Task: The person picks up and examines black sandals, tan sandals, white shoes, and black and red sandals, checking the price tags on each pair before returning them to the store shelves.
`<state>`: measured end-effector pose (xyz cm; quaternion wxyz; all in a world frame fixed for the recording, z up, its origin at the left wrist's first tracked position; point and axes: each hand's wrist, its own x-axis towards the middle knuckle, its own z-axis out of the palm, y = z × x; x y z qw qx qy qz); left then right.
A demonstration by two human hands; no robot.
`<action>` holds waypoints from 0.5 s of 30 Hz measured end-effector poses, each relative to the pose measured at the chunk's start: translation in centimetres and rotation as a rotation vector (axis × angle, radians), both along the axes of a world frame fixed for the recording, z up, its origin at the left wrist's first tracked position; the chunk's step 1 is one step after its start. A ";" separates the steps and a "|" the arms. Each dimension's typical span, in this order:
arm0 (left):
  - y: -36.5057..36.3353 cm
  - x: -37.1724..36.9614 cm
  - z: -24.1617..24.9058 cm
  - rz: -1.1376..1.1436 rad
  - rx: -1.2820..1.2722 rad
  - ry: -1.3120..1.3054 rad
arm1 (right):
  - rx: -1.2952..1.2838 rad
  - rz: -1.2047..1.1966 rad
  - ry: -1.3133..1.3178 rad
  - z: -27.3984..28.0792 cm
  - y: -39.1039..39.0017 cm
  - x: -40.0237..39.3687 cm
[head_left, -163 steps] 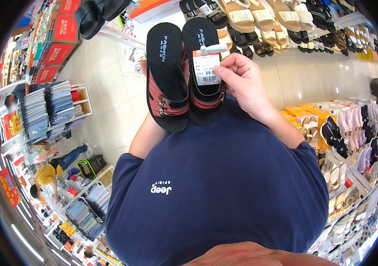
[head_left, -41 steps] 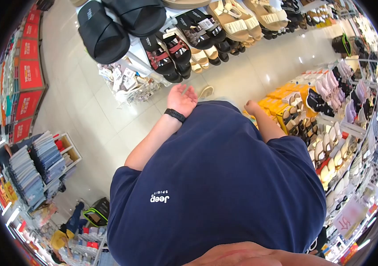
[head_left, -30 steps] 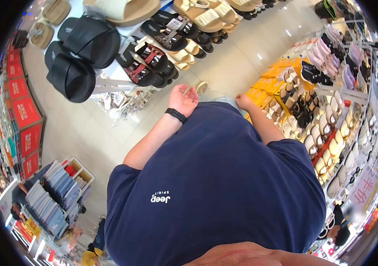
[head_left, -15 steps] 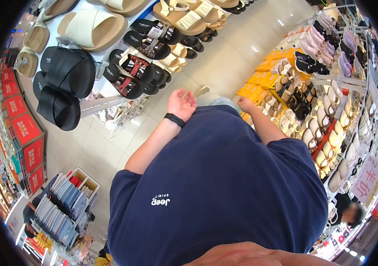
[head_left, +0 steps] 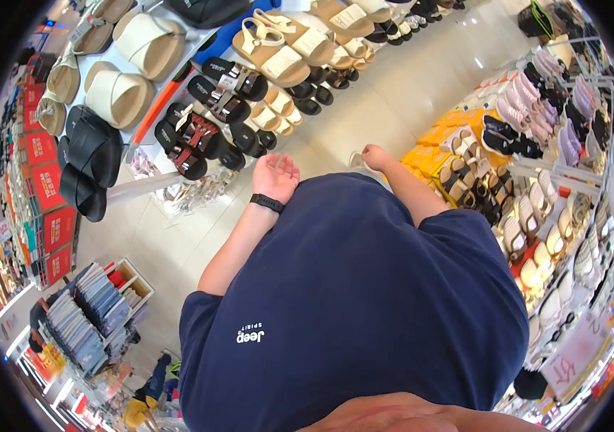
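My left hand (head_left: 277, 175) hangs beside my body with the palm turned up and the fingers loosely apart. It is open, holds nothing, and has a black watch (head_left: 268, 203) on its wrist. Nearest to it on the shelf are black sandals with red straps (head_left: 193, 137), apart from the fingers. In front of my belly, my right hand (head_left: 377, 157) is curled into a loose fist, and nothing shows in it. Yellow shoe boxes (head_left: 433, 153) stand to the right of that hand, not touched.
Left of me, a display holds cream slides (head_left: 120, 97) and black slides (head_left: 95, 140). Racks of sandals and pink sneakers (head_left: 526, 97) line the right side. A tiled aisle floor (head_left: 393, 93) runs ahead. Folded jeans (head_left: 77, 327) and a person in yellow (head_left: 138, 414) are at lower left.
The shelves have shifted in view as I move along. My right hand has swung slightly forward and left in view; my left hand has shifted slightly left. A person in yellow shows more at lower left.
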<state>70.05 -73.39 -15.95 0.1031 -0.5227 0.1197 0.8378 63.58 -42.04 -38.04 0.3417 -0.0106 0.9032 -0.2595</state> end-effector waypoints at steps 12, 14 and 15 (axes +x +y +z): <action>15.9 -8.2 0.8 0.030 -0.095 0.061 | 0.252 0.044 -0.045 -8.8 22.2 -10.3; 16.5 -8.0 0.9 0.084 -0.091 0.054 | 0.258 0.078 -0.079 -8.0 23.3 -11.8; 16.8 -7.7 0.8 0.114 -0.089 0.048 | 0.262 0.099 -0.098 -7.7 23.2 -12.6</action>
